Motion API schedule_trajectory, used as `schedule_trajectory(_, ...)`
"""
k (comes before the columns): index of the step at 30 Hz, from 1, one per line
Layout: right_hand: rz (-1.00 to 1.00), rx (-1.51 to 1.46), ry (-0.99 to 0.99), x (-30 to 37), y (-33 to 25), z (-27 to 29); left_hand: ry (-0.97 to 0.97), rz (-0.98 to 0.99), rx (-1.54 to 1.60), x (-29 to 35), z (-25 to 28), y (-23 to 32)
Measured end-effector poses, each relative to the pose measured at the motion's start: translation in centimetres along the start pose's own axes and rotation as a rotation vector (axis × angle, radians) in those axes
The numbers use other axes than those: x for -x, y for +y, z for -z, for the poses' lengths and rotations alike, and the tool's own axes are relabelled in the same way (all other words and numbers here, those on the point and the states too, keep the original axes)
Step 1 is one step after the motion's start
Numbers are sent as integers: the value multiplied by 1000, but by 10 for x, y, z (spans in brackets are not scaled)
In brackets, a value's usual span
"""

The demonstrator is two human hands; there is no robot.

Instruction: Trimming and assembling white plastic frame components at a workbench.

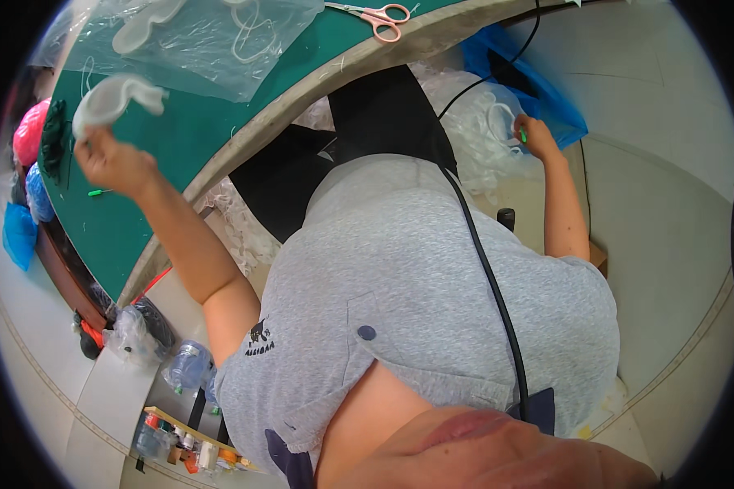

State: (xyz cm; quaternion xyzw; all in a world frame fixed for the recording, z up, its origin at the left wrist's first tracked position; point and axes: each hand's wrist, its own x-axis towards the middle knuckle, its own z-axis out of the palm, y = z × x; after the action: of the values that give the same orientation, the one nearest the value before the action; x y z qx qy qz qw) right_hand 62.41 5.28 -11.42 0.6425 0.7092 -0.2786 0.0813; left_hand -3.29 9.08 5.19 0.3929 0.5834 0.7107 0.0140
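My left hand (pixel 110 159) is raised over the green table (pixel 179 138) and grips a translucent white plastic piece (pixel 114 96) by its lower end. My right hand (pixel 532 134) reaches down to my right side into a pile of white plastic rings and loops (pixel 481 122) lying in clear bags beside a blue bag (pixel 546 94). Its fingers are closed among the white pieces and a small green bit shows at the fingertips. My grey shirt fills the middle of the view.
Pink-handled scissors (pixel 379 18) lie at the table's far edge. A clear plastic sheet (pixel 196 45) with more white pieces covers the table top. Coloured bags (pixel 28 163) hang at the left. A water bottle (pixel 187 365) and a small shelf sit on the floor.
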Motion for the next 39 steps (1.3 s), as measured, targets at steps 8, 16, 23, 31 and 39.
schedule_trajectory(8,-59,144,-274,-6,70,-117,128,40,174,17,74,41)
schedule_trajectory(16,280,-610,740,-34,-149,47,-219,529,603,86,63,48)
schedule_trajectory(23,1131,-792,424,-11,-367,110,-250,775,766,129,4,96)
schedule_trajectory(31,1369,-505,449,-8,-440,87,-242,414,437,139,1,97)
schedule_trajectory(39,1352,-457,412,-18,-436,87,-286,335,354,137,-1,88)
